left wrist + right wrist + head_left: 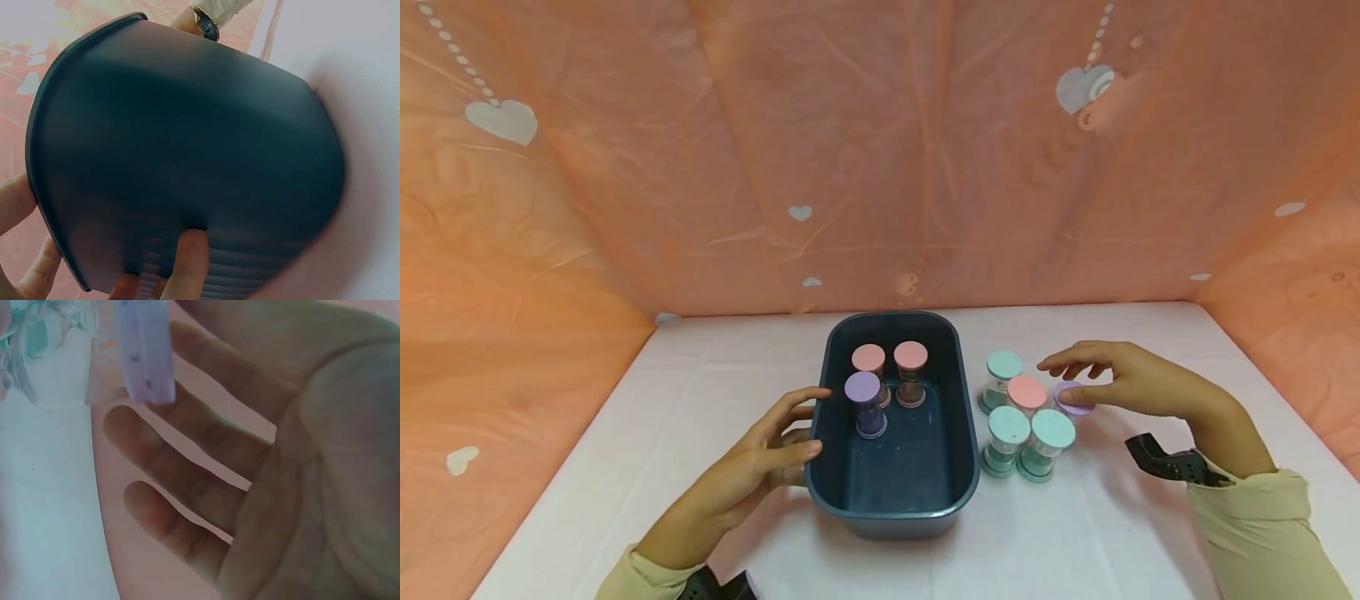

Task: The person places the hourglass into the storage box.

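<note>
My left hand [760,458] rests its spread fingers and thumb against the left outer wall of a dark blue bin [895,527]. In the left wrist view, extended fingers touch that bin's side wall [187,137]. Inside the bin stand two pink-capped sand timers [911,357] and one purple-capped sand timer [862,387]. My right hand [1138,379] hovers over another purple-capped sand timer [1078,408] on the table, thumb across its cap. In the right wrist view its fingers are spread, close behind the purple cap [147,356]; whether they touch it is unclear.
Right of the bin stand three teal-capped sand timers [1009,427] and a pink-capped one [1027,392], clustered against the purple one. A white cloth covers the table [700,358]. Orange sheeting [880,167] with pale hearts encloses the back and sides.
</note>
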A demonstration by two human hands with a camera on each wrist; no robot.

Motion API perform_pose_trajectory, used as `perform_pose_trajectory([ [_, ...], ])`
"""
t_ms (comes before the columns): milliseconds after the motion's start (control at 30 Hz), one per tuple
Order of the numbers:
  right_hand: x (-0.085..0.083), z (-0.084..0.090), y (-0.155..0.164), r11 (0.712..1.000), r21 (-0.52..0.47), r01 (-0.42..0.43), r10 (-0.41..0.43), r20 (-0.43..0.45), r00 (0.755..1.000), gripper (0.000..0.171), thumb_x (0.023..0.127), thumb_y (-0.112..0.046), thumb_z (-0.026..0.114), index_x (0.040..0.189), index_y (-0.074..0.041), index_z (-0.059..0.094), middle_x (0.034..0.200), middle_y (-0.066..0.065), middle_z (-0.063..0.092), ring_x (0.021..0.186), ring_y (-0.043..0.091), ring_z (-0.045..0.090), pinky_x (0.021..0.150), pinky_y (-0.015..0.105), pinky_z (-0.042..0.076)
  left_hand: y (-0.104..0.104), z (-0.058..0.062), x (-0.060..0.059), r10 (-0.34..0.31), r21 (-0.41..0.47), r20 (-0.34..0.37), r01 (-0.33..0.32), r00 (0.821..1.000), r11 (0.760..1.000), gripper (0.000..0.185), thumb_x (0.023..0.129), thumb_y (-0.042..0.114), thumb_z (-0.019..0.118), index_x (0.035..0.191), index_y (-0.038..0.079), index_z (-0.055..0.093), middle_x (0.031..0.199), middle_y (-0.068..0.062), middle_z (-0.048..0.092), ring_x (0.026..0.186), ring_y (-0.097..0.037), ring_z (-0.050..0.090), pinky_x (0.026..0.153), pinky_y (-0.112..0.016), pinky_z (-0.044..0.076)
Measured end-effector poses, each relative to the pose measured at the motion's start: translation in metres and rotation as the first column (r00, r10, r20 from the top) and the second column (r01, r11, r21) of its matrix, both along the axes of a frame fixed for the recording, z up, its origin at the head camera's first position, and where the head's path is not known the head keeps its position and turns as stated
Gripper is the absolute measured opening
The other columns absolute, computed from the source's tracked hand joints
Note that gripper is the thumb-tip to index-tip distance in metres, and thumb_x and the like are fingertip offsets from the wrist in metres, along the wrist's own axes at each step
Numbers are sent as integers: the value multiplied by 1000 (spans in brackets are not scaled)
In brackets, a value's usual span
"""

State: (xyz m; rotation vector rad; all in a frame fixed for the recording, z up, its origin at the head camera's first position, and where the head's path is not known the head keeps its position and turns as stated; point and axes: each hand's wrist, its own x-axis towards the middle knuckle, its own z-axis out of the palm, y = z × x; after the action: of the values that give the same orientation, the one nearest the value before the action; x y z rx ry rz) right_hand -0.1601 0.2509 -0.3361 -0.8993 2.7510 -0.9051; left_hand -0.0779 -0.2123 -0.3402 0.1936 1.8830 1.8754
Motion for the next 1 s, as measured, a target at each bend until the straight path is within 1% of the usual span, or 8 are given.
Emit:
perform_pose_trajectory([
  [100, 1, 0, 4, 1000, 10, -13, 13, 28, 1000, 39, 87, -35, 76, 125, -33, 65, 112, -19, 68, 100, 1, 62, 88, 26, 50, 0, 0, 0, 1, -1, 2, -1, 1000, 1000, 58, 96, 19, 61, 148, 28, 36, 153, -19, 24, 128, -31, 44, 91, -43, 49],
  [267, 2, -1, 11, 995, 26, -99, 97, 52, 994, 43, 87, -35, 77, 128, -34, 64, 122, -18, 67, 105, -2, 60, 89, 26, 49, 0, 1, 0, -5, 0, -2, 5, 1000, 1000, 58, 97, 18, 61, 148, 27, 36, 153, -19, 24, 129, -32, 43, 92, -43, 49],
  [333, 1, -3, 12, 991, 37, -131, 129, 62, 990, 45, 86, -36, 77, 129, -33, 63, 124, -16, 66, 106, -2, 59, 88, 27, 50, 0, 1, 0, -5, -1, 0, 5, 1000, 1000, 58, 97, 18, 60, 148, 27, 36, 153, -19, 24, 129, -32, 43, 92, -43, 49],
  [433, 0, -6, 13, 987, 59, -147, 143, 64, 988, 46, 86, -39, 77, 129, -33, 62, 123, -16, 66, 107, -3, 58, 86, 28, 50, 0, 1, 0, -6, -1, -1, 6, 1000, 1000, 58, 97, 18, 60, 149, 27, 36, 153, -19, 24, 129, -32, 43, 92, -43, 49],
  [533, 0, -7, 14, 988, 61, -141, 138, 50, 989, 45, 85, -40, 78, 127, -34, 64, 120, -17, 67, 105, -2, 59, 86, 28, 50, 0, 1, 0, -9, 3, -3, 9, 1000, 1000, 58, 97, 19, 61, 149, 27, 36, 153, -20, 23, 128, -30, 45, 92, -43, 50],
  [767, -1, -9, 15, 988, 39, -147, 149, -35, 988, 45, 82, -37, 81, 123, -31, 66, 117, -18, 68, 101, -4, 60, 84, 25, 50, 0, 1, 0, -19, 17, -11, 20, 1000, 1000, 58, 97, 19, 61, 149, 27, 36, 153, -21, 22, 126, -27, 47, 91, -43, 51],
  [1000, -2, -12, 15, 986, -1, -167, 167, -56, 984, 46, 79, -29, 84, 122, -26, 67, 116, -15, 69, 102, -4, 60, 83, 24, 50, -1, 0, 0, -16, 16, -6, 16, 1000, 1000, 59, 96, 19, 61, 149, 27, 36, 153, -20, 22, 126, -27, 47, 92, -44, 51],
])
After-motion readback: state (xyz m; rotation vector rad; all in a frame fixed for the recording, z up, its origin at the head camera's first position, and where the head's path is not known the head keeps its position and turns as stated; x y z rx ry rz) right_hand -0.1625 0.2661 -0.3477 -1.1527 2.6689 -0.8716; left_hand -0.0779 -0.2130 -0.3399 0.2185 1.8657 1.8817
